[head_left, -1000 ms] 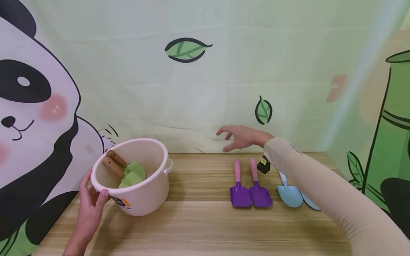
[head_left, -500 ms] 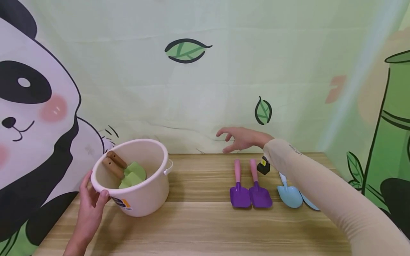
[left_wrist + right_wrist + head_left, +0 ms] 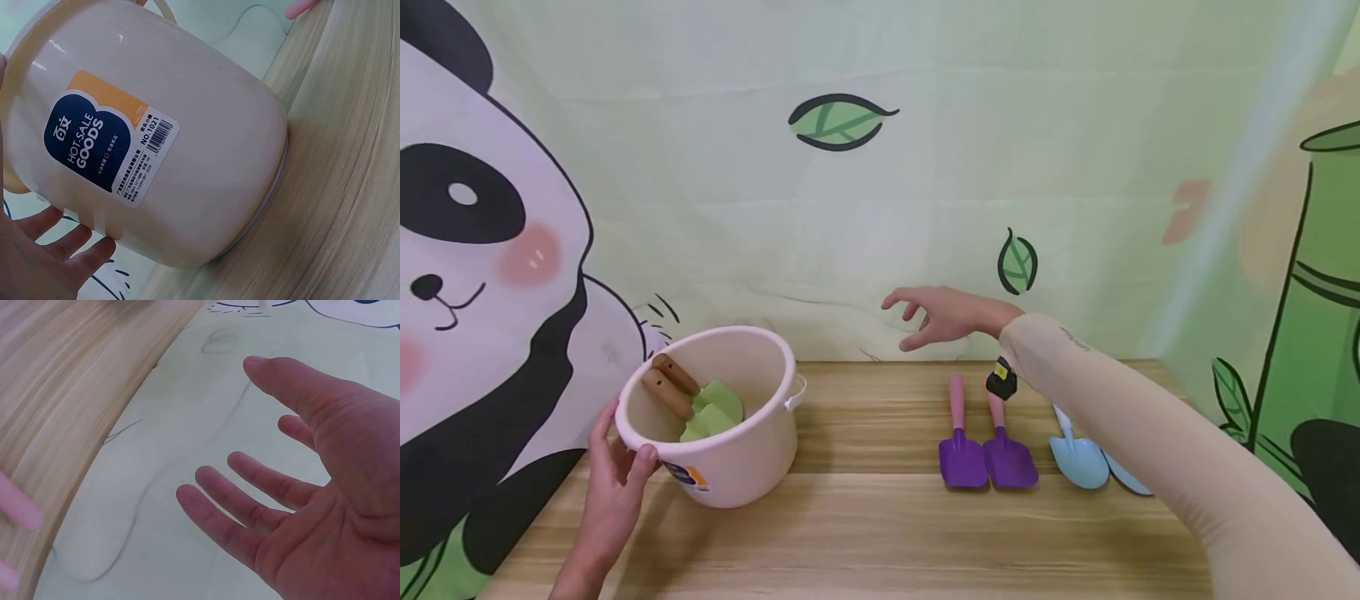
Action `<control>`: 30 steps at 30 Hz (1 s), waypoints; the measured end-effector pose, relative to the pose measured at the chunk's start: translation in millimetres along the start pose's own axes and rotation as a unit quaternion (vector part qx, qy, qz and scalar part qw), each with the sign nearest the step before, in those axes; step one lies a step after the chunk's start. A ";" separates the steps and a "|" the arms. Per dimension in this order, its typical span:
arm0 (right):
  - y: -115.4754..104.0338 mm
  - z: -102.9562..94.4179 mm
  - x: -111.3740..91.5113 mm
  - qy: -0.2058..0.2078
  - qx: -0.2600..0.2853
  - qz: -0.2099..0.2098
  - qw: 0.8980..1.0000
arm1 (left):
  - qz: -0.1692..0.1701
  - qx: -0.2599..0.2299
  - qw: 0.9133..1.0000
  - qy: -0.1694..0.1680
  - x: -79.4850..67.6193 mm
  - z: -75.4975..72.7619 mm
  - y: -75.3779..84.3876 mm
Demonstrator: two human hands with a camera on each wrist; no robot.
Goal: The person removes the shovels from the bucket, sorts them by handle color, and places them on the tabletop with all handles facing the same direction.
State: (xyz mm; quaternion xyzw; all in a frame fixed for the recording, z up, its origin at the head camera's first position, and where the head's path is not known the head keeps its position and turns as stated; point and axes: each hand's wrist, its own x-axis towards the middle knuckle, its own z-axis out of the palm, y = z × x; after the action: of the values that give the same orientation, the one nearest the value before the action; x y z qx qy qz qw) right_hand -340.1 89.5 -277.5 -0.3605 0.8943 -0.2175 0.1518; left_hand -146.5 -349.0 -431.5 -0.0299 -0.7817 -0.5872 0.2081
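A pale pink bucket (image 3: 741, 467) stands at the left of the table, with a label (image 3: 109, 137) on its side. My left hand (image 3: 613, 475) holds it by the near left rim, thumb at the rim and fingers against the outer side. Inside lie two light green trowels (image 3: 715, 408) with brown handles. Over the table's back edge, in front of the cloth, my right hand (image 3: 936, 315) hovers with fingers loosely spread and nothing in it. Two purple shovels (image 3: 964, 462) with pink handles lie below and right of it.
Two light blue trowels (image 3: 1078, 460) lie right of the purple shovels, partly covered by my right sleeve (image 3: 1112, 417). A printed cloth (image 3: 700, 192) with a panda and leaves hangs behind the wooden table (image 3: 880, 533). The bucket's white carrying handle (image 3: 797, 392) hangs at its right side.
My right hand has shifted slightly left and up, and its wrist camera now covers part of one pink handle. The left hand and the bucket stay in place.
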 end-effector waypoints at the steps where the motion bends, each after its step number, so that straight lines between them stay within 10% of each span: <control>1: -3.4 -0.6 1.7 0.000 0.000 -0.003 1.000 | -0.001 0.001 1.000 0.000 0.1 -0.3 0.1; 30: -86.5 1.8 64.9 -0.031 -0.015 -0.086 0.996 | 0.004 -0.016 1.000 0.005 -0.4 -0.7 0.2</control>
State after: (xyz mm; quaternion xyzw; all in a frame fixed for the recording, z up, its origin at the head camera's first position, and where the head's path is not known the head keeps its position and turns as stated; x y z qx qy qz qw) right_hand -334.4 -13.0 -243.4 -0.4452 0.8579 -0.2049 0.1545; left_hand -145.9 -349.5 -431.3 -0.0338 -0.7712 -0.5988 0.2136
